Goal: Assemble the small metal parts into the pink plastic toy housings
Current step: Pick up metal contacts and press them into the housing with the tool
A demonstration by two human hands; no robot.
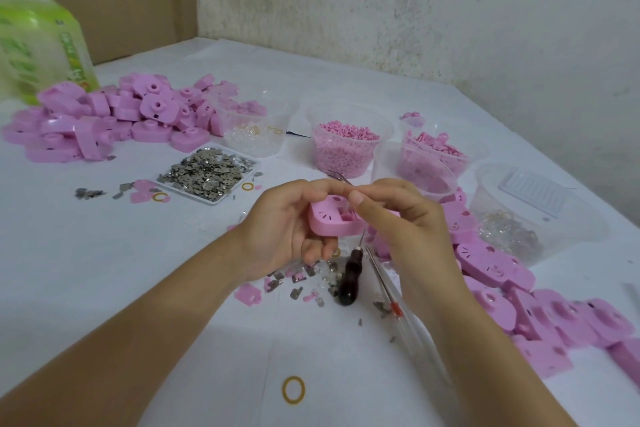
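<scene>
Left hand (284, 232): grip curled round one pink housing (327, 222), held just above the worktop (121, 270), centre of view. Right hand (408, 222): grip pinched narrow on a thin metal tool (337, 177) at the housing's top edge. Tray of metal parts (207, 172) lies beyond, to the left.

Centre: housing (330, 220) held in left hand (277, 236), above the table (121, 270). Right hand (405, 218) is against its right end, pinching a thin metal tool (337, 177) over it. Under the hands lie loose metal parts (298, 279). Right of them is an awl (348, 279), then a screwdriver (388, 288). Behind-left is a tray of metal parts (207, 172), with a housing pile (114, 118) further left. Tubs (346, 146) run behind the hands toward the right. A row of housings (519, 295) follows the right edge. A rubber band (293, 390) lies nearest.
</scene>
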